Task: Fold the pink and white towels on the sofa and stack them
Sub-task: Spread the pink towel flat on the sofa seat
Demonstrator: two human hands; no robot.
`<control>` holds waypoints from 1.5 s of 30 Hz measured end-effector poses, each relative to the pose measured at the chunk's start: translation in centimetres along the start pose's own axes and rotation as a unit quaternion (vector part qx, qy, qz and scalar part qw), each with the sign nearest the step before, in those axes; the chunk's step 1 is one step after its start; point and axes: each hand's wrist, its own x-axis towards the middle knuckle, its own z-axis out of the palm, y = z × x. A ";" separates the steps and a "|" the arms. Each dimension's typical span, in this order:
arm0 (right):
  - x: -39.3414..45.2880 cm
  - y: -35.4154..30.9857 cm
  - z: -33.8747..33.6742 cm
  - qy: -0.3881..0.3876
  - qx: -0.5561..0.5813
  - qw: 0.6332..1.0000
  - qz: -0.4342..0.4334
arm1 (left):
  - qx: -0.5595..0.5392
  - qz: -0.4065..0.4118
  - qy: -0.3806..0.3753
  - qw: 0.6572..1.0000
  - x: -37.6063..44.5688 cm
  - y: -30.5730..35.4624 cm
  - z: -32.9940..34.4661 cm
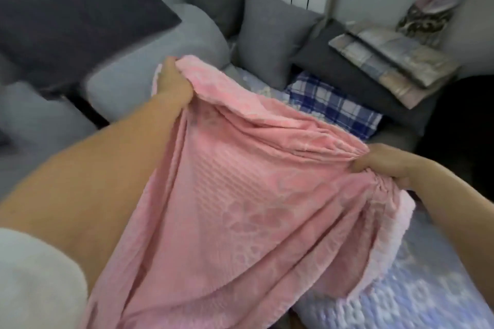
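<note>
The grey sofa (139, 80) spans the view. One pink towel (240, 195) hangs above it, its top edge bunched between left hand (173, 80) and right hand (385, 165), both hands' fingers pinching it.

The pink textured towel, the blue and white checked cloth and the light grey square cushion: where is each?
Pink textured towel (240, 195), head view: middle of its hanging ribbed face.
Blue and white checked cloth (334, 107), head view: centre of its visible top.
Light grey square cushion (270, 37), head view: middle of its front.
</note>
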 end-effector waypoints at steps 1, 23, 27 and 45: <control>2.6 0.3 -2.4 0.059 0.013 0.998 -0.007 | -0.053 0.017 -0.037 0.998 -0.1 2.5 2.9; 15.1 13.2 24.3 -0.179 -0.477 0.860 -0.022 | 0.150 -0.567 -0.189 0.787 -46.3 -39.8 -6.0; 12.5 9.2 31.9 -0.196 -0.477 0.855 -0.059 | 0.103 -0.599 -0.196 0.770 -50.0 -39.3 -7.3; -2.9 16.3 79.0 -0.234 -0.042 0.947 0.217 | -0.049 -0.500 -0.177 0.846 -58.9 -61.0 -16.0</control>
